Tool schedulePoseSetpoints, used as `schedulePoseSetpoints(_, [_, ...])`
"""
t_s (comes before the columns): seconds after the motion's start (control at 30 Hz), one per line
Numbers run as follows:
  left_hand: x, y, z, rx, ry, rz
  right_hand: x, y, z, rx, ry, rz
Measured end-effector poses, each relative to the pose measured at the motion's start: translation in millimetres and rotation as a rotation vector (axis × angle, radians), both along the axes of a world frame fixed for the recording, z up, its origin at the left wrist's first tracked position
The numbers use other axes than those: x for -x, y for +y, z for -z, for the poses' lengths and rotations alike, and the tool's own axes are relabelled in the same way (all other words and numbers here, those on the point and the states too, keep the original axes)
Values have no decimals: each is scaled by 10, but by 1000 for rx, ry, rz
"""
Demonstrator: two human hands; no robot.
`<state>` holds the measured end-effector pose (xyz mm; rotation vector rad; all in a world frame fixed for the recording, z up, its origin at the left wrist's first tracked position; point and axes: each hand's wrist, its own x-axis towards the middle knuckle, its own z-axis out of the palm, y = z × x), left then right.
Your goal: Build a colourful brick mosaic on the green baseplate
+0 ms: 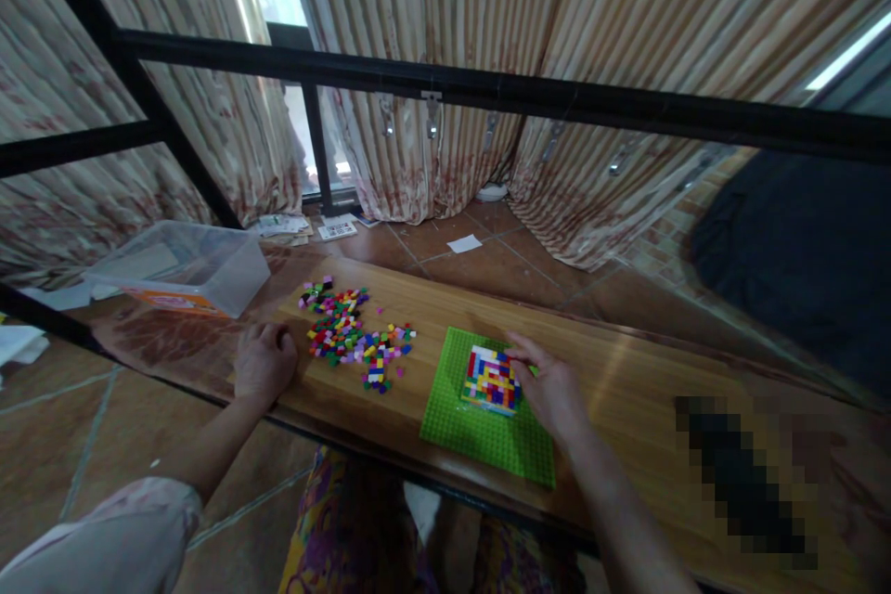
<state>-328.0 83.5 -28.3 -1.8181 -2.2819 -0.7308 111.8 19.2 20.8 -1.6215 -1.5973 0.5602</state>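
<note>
A green baseplate [459, 422] lies on the wooden table [626, 390] in front of me. On it stands a small block of coloured bricks [491, 380]. My right hand [553, 390] rests at the block's right side, its fingers stretched toward the top of it and touching it. A heap of small loose bricks [352, 331] in many colours lies to the left of the plate. My left hand [264, 362] lies on the table just left of the heap, fingers curled under into a loose fist; whether anything is inside is hidden.
A clear plastic box [185, 267] stands at the table's far left. A black metal frame bar [487, 93] crosses above the table. Curtains [452, 46] hang behind, and papers [338, 227] lie on the tiled floor. A blurred dark patch [744, 473] sits at the right.
</note>
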Motion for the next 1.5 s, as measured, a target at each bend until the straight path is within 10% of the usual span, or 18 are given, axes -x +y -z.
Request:
schedulePoseSetpoints(0.77, [-41,-14,7,-7,-4,4,-74,25,-66,57,21,-65])
schedulePoseSetpoints(0.9, [-58,-23,22,-33,-42,-7,194,-110,-162,-91,23,74])
schedulePoseSetpoints(1.2, [-77,-47,35,-44,-68,10,1189,73,-158,-70,-349,-271])
schedulePoseSetpoints(1.5, [-72,-47,55,-52,-88,3,1491,477,101,19,-504,-356])
